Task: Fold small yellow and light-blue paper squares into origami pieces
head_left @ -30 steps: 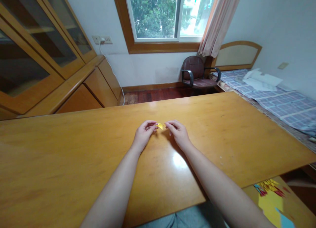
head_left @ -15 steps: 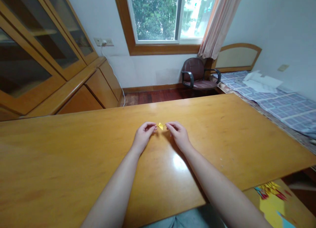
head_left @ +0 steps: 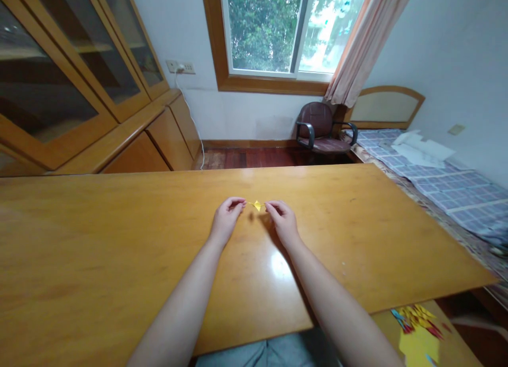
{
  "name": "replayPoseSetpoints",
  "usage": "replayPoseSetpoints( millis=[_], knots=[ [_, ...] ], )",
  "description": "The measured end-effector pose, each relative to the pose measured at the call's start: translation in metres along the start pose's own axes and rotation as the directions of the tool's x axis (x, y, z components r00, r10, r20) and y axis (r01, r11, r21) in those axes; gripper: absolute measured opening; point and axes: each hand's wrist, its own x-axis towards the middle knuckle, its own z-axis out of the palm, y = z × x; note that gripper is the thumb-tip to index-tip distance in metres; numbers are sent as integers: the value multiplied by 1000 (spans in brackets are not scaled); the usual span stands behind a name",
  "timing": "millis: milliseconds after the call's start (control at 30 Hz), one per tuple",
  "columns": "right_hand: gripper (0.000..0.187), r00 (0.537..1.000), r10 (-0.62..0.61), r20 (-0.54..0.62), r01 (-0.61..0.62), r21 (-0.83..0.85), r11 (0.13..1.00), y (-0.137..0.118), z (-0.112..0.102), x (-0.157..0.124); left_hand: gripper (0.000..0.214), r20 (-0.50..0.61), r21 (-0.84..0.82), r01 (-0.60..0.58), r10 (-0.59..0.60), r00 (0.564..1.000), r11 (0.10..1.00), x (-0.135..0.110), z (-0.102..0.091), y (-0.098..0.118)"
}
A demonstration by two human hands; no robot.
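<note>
Left hand (head_left: 225,220): thumb (head_left: 239,209) and forefinger (head_left: 238,200) met in a pinch, aimed rightward.
Right hand (head_left: 284,222): it mirrored that pinch, fingertips (head_left: 268,205) near the left hand's.
Wrists (head_left: 216,244): they lay just behind the hands, nearly straight.
Forearms (head_left: 178,298): bare, they slanted back and outward from the hands.

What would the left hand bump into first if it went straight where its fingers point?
Most likely the little yellow paper, just past the left hand, with the right hand beyond. It's hard to tell whether the left fingers touch the paper's thin end.
</note>
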Motion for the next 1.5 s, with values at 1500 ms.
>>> replayPoseSetpoints(
  millis=[1500],
  knots=[
    [18,990,-41,132,66,-189,980,-13,-7,-32,23,72,216,43,-60,996,975,-65,-17,7]
  ],
)
